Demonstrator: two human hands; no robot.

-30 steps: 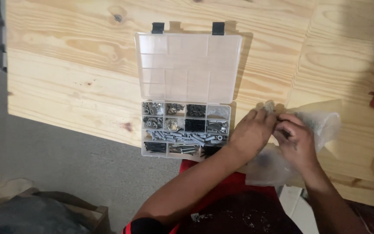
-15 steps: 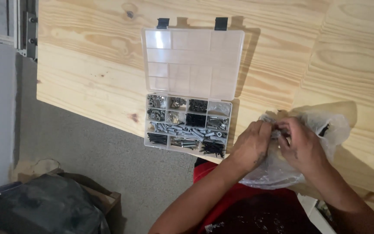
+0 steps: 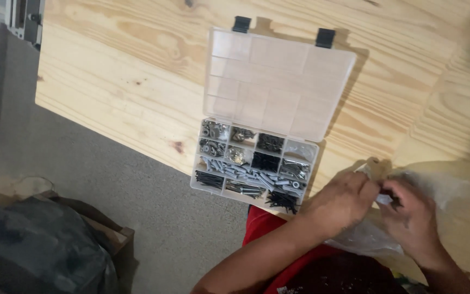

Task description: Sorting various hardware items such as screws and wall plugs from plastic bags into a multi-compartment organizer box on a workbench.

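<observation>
Since the earlier frame the view has slid right and down, so the parts box (image 3: 257,166) now sits mid-picture with more grey floor (image 3: 153,201) showing, while both hands have stayed close together on the clear plastic bag (image 3: 365,239). The left hand (image 3: 341,201) and the right hand (image 3: 412,218) pinch the bag's top between their fingertips at the near edge of the wooden surface (image 3: 121,81) — just right of the box, whose lid (image 3: 278,81) lies open. Bare wood spreads left of and beyond the box.
</observation>
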